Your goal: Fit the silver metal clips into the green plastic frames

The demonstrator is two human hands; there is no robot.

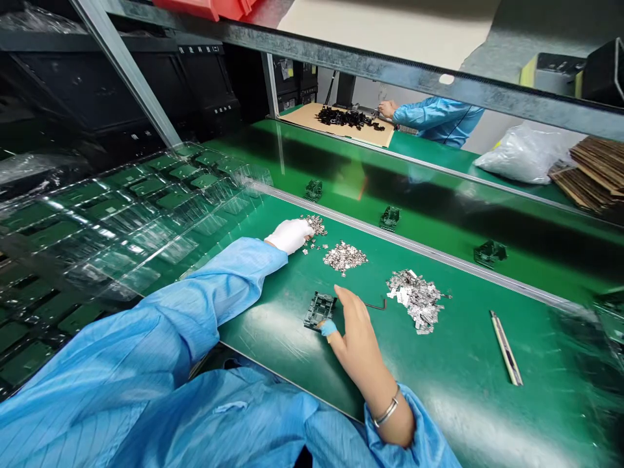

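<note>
My left hand [291,234], in a white glove, reaches out to a small heap of tiny metal parts [316,224] and its fingers curl on them; what they pinch is hidden. My right hand [355,331] is bare, with a blue cot on the thumb, and rests flat beside a small black plastic part [319,310] on the green mat [463,383]. Its fingers lie stretched out, the thumb touching the part's edge. Two more heaps of metal parts lie nearby: a middle heap [345,256] and a larger right heap [416,299].
A thin metal strip tool [506,348] lies on the right of the mat. Clear plastic trays [121,214] are stacked at the left. Black parts [389,218] ride the conveyor belt beyond. Another person's sleeve [436,118] shows across the line, near a white bag [521,155] and cardboard stack [592,170].
</note>
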